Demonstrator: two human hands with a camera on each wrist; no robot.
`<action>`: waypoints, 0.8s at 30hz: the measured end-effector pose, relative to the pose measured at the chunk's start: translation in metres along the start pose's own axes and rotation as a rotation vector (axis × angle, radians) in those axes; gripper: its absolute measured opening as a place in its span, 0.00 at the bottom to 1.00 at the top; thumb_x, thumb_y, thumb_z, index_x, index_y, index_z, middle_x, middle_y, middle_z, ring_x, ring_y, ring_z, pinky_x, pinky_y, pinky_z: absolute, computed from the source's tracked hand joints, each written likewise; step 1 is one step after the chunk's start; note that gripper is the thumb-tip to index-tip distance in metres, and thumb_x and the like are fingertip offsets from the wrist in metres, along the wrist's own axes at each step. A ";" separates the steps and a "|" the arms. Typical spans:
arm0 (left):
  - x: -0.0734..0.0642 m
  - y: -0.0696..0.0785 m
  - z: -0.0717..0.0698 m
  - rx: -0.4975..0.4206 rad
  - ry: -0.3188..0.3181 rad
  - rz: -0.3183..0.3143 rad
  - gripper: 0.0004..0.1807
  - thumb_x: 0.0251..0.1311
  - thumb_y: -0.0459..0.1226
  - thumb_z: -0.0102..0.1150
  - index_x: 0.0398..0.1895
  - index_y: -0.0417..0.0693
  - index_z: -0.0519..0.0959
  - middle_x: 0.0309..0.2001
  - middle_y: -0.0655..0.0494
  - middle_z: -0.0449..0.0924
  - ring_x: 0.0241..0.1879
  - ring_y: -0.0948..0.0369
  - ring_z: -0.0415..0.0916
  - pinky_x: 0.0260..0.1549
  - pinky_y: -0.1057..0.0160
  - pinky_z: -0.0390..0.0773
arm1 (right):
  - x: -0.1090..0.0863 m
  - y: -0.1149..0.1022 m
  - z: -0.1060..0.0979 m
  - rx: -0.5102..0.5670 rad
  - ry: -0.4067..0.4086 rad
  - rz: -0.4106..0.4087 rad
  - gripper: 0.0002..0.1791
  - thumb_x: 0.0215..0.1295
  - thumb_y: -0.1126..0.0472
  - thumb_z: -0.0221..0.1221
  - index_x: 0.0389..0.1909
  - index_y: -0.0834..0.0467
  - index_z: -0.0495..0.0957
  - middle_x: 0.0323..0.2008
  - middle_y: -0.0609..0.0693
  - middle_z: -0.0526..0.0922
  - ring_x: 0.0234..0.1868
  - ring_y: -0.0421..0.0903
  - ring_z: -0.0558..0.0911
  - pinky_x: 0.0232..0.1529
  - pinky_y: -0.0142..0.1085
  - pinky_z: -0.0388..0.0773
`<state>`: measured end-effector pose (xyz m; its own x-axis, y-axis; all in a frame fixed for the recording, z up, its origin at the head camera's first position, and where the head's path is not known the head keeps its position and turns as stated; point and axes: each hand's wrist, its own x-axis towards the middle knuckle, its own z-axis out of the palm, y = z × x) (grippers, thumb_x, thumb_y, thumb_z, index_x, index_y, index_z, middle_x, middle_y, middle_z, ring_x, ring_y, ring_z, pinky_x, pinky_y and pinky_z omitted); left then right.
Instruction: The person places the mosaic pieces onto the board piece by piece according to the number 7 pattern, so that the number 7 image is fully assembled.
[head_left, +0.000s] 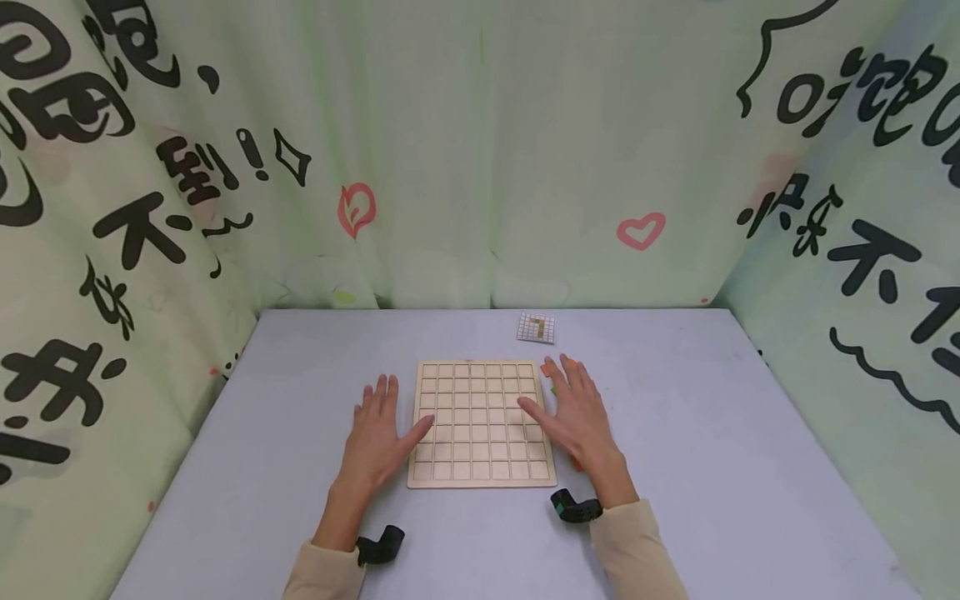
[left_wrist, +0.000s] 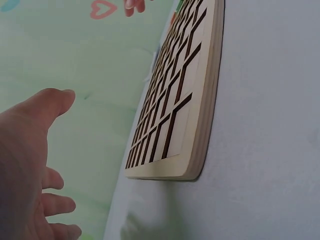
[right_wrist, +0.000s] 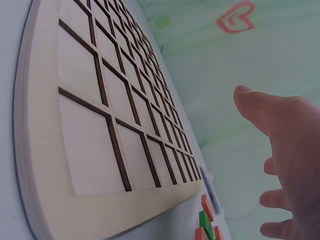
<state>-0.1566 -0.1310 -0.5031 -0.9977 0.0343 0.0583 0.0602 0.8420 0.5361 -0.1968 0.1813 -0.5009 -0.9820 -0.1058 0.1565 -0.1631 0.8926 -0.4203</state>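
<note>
A square wooden grid board [head_left: 480, 482] with rows of shallow square cells lies flat in the middle of the table. My left hand [head_left: 375, 446] is at the board's left side, fingers extended and thumb spread toward its edge. On the other side my right hand [head_left: 577, 421] reaches forward with straight fingers, its thumb over the board's right part in the head view. Neither hand holds anything. Small orange pieces [right_wrist: 207, 207] and a green piece [right_wrist: 205, 222] lie beside the board's right edge, mostly hidden under my right hand in the head view.
Behind the board lies a small card [head_left: 536, 327] printed with a grid and a coloured pattern. The white table [head_left: 720, 467] is bordered by a pale green curtain [head_left: 480, 167] with black writing and pink hearts. A black wrist camera [head_left: 576, 506] sits on my right wrist.
</note>
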 end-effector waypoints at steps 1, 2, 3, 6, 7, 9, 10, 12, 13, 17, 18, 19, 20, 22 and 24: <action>-0.002 0.000 0.000 -0.007 -0.005 -0.002 0.54 0.63 0.65 0.53 0.80 0.39 0.48 0.80 0.39 0.46 0.79 0.38 0.42 0.76 0.36 0.50 | 0.000 0.001 0.000 0.002 -0.002 0.003 0.50 0.64 0.28 0.54 0.78 0.53 0.56 0.78 0.60 0.56 0.79 0.64 0.53 0.76 0.63 0.56; -0.004 0.001 0.001 -0.017 -0.011 -0.004 0.54 0.64 0.65 0.53 0.80 0.39 0.48 0.80 0.40 0.46 0.79 0.39 0.42 0.76 0.35 0.51 | 0.001 0.001 0.000 0.004 -0.006 0.008 0.50 0.64 0.28 0.54 0.78 0.53 0.55 0.78 0.60 0.56 0.79 0.64 0.53 0.75 0.64 0.56; -0.005 0.001 0.001 -0.029 -0.018 -0.007 0.55 0.63 0.65 0.53 0.80 0.39 0.48 0.81 0.40 0.45 0.79 0.39 0.42 0.75 0.34 0.52 | 0.001 0.002 0.000 0.008 -0.011 0.014 0.51 0.64 0.28 0.54 0.79 0.54 0.55 0.78 0.60 0.55 0.79 0.64 0.53 0.75 0.63 0.57; -0.011 0.003 0.003 -0.061 -0.042 -0.023 0.55 0.63 0.66 0.52 0.81 0.41 0.46 0.81 0.42 0.44 0.80 0.39 0.41 0.72 0.32 0.56 | 0.001 0.004 0.000 0.019 -0.022 0.030 0.51 0.64 0.28 0.53 0.79 0.54 0.54 0.78 0.60 0.55 0.79 0.62 0.53 0.75 0.63 0.58; -0.012 0.004 0.003 -0.072 -0.045 -0.024 0.55 0.63 0.66 0.52 0.81 0.41 0.46 0.81 0.42 0.44 0.79 0.38 0.41 0.71 0.31 0.57 | 0.001 0.004 0.000 0.024 -0.025 0.034 0.51 0.64 0.28 0.54 0.79 0.55 0.54 0.78 0.61 0.55 0.79 0.62 0.53 0.75 0.63 0.58; -0.015 0.005 0.004 -0.085 -0.049 -0.028 0.55 0.63 0.66 0.53 0.81 0.42 0.47 0.81 0.42 0.44 0.79 0.37 0.42 0.69 0.30 0.60 | 0.001 0.005 0.000 0.033 -0.030 0.040 0.51 0.65 0.29 0.54 0.79 0.55 0.53 0.78 0.61 0.55 0.78 0.61 0.53 0.74 0.63 0.59; -0.016 0.006 0.005 -0.087 -0.050 -0.031 0.55 0.63 0.65 0.53 0.81 0.42 0.47 0.81 0.42 0.44 0.79 0.37 0.43 0.69 0.29 0.61 | 0.001 0.006 0.000 0.037 -0.032 0.040 0.50 0.65 0.30 0.54 0.79 0.55 0.53 0.78 0.61 0.55 0.78 0.62 0.54 0.74 0.63 0.59; -0.018 0.007 0.006 -0.093 -0.053 -0.033 0.54 0.63 0.65 0.54 0.81 0.42 0.47 0.81 0.42 0.44 0.79 0.37 0.44 0.69 0.30 0.61 | 0.001 0.006 -0.001 0.045 -0.035 0.039 0.50 0.65 0.31 0.55 0.79 0.55 0.53 0.78 0.62 0.55 0.78 0.62 0.54 0.74 0.64 0.60; -0.019 0.007 0.007 -0.097 -0.053 -0.033 0.54 0.63 0.64 0.55 0.81 0.42 0.47 0.81 0.42 0.44 0.79 0.37 0.44 0.69 0.30 0.61 | 0.001 0.007 -0.001 0.048 -0.036 0.038 0.50 0.65 0.32 0.56 0.79 0.55 0.53 0.78 0.62 0.55 0.78 0.63 0.54 0.73 0.64 0.60; -0.023 0.008 0.011 -0.112 -0.063 -0.029 0.55 0.63 0.63 0.57 0.80 0.40 0.47 0.81 0.41 0.44 0.79 0.38 0.44 0.72 0.33 0.59 | 0.001 0.009 -0.002 0.055 -0.033 0.038 0.49 0.66 0.33 0.57 0.78 0.56 0.54 0.77 0.63 0.56 0.77 0.64 0.56 0.73 0.64 0.61; -0.024 0.007 0.012 -0.115 -0.062 -0.023 0.55 0.63 0.62 0.57 0.80 0.39 0.48 0.81 0.40 0.45 0.79 0.38 0.44 0.72 0.34 0.59 | 0.001 0.010 -0.002 0.054 -0.030 0.040 0.49 0.66 0.34 0.57 0.78 0.57 0.54 0.77 0.63 0.56 0.76 0.64 0.57 0.73 0.64 0.61; -0.025 0.007 0.013 -0.119 -0.065 -0.021 0.55 0.63 0.62 0.57 0.80 0.38 0.48 0.81 0.40 0.45 0.79 0.39 0.44 0.73 0.34 0.58 | 0.001 0.011 -0.002 0.053 -0.029 0.042 0.49 0.66 0.34 0.57 0.78 0.57 0.54 0.77 0.63 0.56 0.76 0.64 0.57 0.73 0.64 0.61; -0.026 0.007 0.014 -0.122 -0.065 -0.019 0.55 0.63 0.62 0.57 0.80 0.38 0.48 0.81 0.40 0.45 0.79 0.39 0.44 0.73 0.35 0.58 | 0.001 0.012 -0.002 0.053 -0.028 0.045 0.49 0.66 0.34 0.57 0.79 0.57 0.53 0.77 0.63 0.56 0.76 0.65 0.57 0.73 0.64 0.61; -0.028 0.007 0.016 -0.131 -0.064 -0.014 0.55 0.62 0.62 0.58 0.79 0.37 0.48 0.80 0.39 0.46 0.79 0.38 0.45 0.73 0.35 0.58 | 0.001 0.014 -0.001 0.057 -0.028 0.053 0.50 0.66 0.34 0.57 0.79 0.58 0.52 0.77 0.63 0.56 0.76 0.64 0.57 0.73 0.64 0.61; -0.029 0.006 0.018 -0.137 -0.066 -0.010 0.55 0.62 0.62 0.58 0.79 0.37 0.48 0.80 0.39 0.46 0.78 0.38 0.46 0.73 0.35 0.57 | 0.001 0.016 -0.001 0.066 -0.029 0.063 0.51 0.66 0.34 0.57 0.79 0.58 0.51 0.77 0.62 0.55 0.76 0.64 0.57 0.73 0.63 0.61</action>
<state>-0.1274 -0.1171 -0.5167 -0.9979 0.0651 -0.0008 0.0492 0.7616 0.6462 -0.1999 0.1960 -0.5063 -0.9927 -0.0639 0.1024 -0.1060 0.8670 -0.4869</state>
